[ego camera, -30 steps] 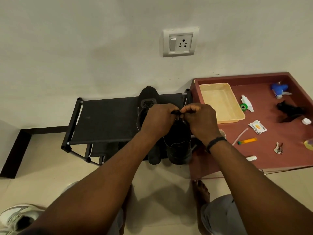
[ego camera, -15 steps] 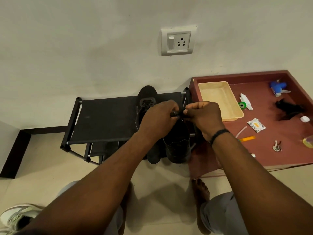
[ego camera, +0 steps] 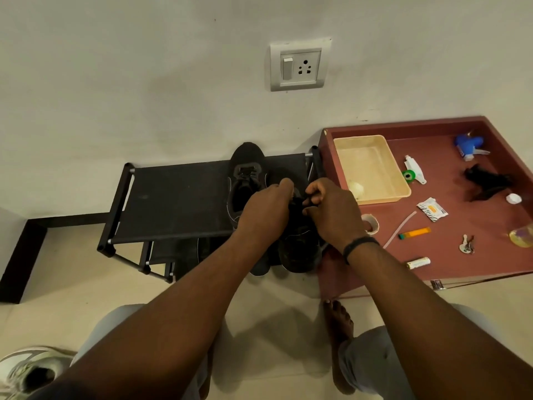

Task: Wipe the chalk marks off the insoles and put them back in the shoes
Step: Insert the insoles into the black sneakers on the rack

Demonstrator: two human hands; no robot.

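both arms stretched out forward, left hand (ego camera: 266, 207) and right hand (ego camera: 331, 210) close together, knuckles up, fingers (ego camera: 313, 194) curled in a pinch. black band on the right wrist.

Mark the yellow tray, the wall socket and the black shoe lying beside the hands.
yellow tray (ego camera: 396, 170): head view, on its right wall.
wall socket (ego camera: 298, 67): head view, middle of the plate.
black shoe (ego camera: 248, 161): head view, on the toe.

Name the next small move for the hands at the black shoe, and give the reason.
Probably draw the laces snug: both the left hand and right hand pinch something dark, likely laces, atop the nearer black shoe on the rack; no insole shows.
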